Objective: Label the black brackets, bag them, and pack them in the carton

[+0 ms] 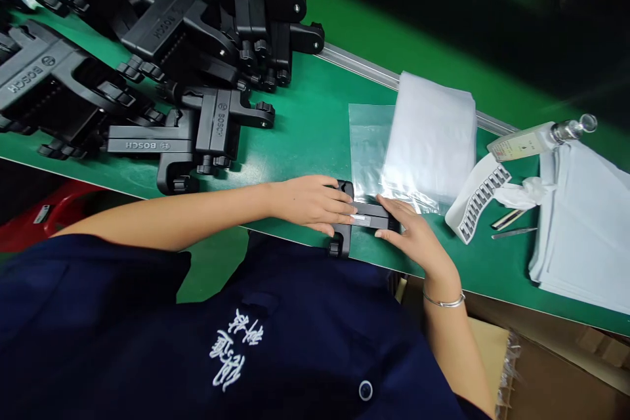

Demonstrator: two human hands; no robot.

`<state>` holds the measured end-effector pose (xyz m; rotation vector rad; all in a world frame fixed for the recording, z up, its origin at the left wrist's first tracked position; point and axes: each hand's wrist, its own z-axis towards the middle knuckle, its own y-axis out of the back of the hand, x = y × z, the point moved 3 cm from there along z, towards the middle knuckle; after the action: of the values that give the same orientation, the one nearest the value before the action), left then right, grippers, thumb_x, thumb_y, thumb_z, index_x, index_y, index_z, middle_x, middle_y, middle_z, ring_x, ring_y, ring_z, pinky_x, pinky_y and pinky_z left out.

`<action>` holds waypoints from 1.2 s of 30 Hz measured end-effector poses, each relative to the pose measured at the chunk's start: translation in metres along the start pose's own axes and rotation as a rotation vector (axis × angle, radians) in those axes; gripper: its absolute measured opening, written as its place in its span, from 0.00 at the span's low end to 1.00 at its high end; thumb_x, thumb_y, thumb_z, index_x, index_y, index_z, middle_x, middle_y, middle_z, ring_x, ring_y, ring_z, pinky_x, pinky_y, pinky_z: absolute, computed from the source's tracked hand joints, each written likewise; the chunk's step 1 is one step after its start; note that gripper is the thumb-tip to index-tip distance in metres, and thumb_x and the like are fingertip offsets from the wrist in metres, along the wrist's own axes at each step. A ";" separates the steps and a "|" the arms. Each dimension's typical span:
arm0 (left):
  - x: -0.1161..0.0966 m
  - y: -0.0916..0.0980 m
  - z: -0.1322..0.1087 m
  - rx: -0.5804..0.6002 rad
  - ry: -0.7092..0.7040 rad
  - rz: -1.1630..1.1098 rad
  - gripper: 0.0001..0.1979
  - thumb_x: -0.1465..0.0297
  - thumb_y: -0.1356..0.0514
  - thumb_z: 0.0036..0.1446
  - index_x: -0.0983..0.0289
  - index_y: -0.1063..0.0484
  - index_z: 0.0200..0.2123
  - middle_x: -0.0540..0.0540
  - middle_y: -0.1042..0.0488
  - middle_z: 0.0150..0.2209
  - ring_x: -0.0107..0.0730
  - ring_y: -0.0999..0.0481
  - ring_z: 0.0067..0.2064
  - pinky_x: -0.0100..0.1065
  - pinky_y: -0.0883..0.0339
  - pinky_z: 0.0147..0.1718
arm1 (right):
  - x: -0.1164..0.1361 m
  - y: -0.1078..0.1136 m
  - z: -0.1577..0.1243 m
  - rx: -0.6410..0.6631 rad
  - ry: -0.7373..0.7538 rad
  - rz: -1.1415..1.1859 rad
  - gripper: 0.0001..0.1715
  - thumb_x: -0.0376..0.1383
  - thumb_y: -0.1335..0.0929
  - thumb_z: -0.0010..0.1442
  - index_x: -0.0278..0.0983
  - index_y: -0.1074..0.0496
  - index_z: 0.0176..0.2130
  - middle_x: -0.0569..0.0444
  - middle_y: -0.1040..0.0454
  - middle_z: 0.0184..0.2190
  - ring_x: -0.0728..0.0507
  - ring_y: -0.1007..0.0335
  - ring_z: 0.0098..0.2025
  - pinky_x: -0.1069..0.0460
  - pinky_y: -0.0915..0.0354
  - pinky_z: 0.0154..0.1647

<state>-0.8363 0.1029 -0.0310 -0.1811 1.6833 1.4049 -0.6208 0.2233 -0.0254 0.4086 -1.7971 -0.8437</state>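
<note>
A black plastic clamp bracket [375,212] lies near the front edge of the green table, with a small pale label [361,219] on its upper face. My left hand [315,205] lies over the bracket's left part, fingers stretched out and their tips beside the label. At the other end, my right hand [411,231] grips the bracket between thumb and fingers. Its right end is partly hidden by that hand. Just behind it are a clear plastic bag [369,138] and a stack of whitish bags [433,138].
Several black BOSCH brackets [152,141] are piled at the left. To the right are a curled strip of labels [480,200], a pump bottle [529,141], crumpled tissue [524,192], tweezers [514,233] and white sheets [585,230]. A metal rail [361,65] runs along the back.
</note>
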 end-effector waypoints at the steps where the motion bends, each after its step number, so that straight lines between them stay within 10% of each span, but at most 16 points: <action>1: 0.001 0.002 0.002 0.010 0.018 -0.042 0.17 0.53 0.44 0.60 0.47 0.25 0.50 0.50 0.26 0.55 0.39 0.30 0.59 0.39 0.40 0.57 | 0.000 -0.001 0.000 -0.008 0.003 0.006 0.37 0.49 0.31 0.59 0.48 0.42 0.65 0.50 0.33 0.61 0.35 0.40 0.63 0.34 0.42 0.63; 18: -0.031 -0.022 0.026 -0.067 0.048 0.265 0.23 0.51 0.47 0.63 0.58 0.27 0.52 0.58 0.22 0.42 0.41 0.25 0.45 0.40 0.36 0.48 | 0.002 -0.003 -0.001 -0.040 0.019 0.036 0.36 0.47 0.31 0.59 0.47 0.40 0.64 0.50 0.31 0.58 0.35 0.37 0.60 0.35 0.39 0.60; 26: -0.028 -0.019 -0.040 -0.267 0.238 0.397 0.20 0.54 0.51 0.66 0.54 0.28 0.53 0.57 0.24 0.52 0.42 0.27 0.54 0.50 0.46 0.59 | 0.004 -0.008 0.002 -0.074 -0.001 0.024 0.29 0.44 0.30 0.59 0.46 0.34 0.59 0.49 0.29 0.55 0.35 0.34 0.57 0.36 0.36 0.57; 32: -0.003 0.018 -0.056 -0.726 0.580 0.315 0.19 0.61 0.53 0.66 0.61 0.27 0.50 0.58 0.23 0.47 0.40 0.25 0.49 0.43 0.33 0.51 | 0.026 -0.009 -0.030 -0.370 0.094 -0.170 0.25 0.43 0.32 0.60 0.40 0.35 0.56 0.44 0.26 0.49 0.33 0.30 0.52 0.35 0.33 0.52; 36: 0.003 0.016 0.011 -0.493 0.476 0.307 0.15 0.67 0.51 0.65 0.63 0.25 0.41 0.57 0.22 0.41 0.40 0.24 0.45 0.41 0.30 0.46 | 0.034 0.003 -0.078 -0.780 0.086 -0.310 0.27 0.40 0.30 0.59 0.42 0.38 0.56 0.44 0.26 0.49 0.34 0.30 0.52 0.34 0.37 0.56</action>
<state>-0.8417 0.1191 -0.0209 -0.5934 1.7532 2.1271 -0.5621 0.1772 0.0145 0.2004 -1.2070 -1.6255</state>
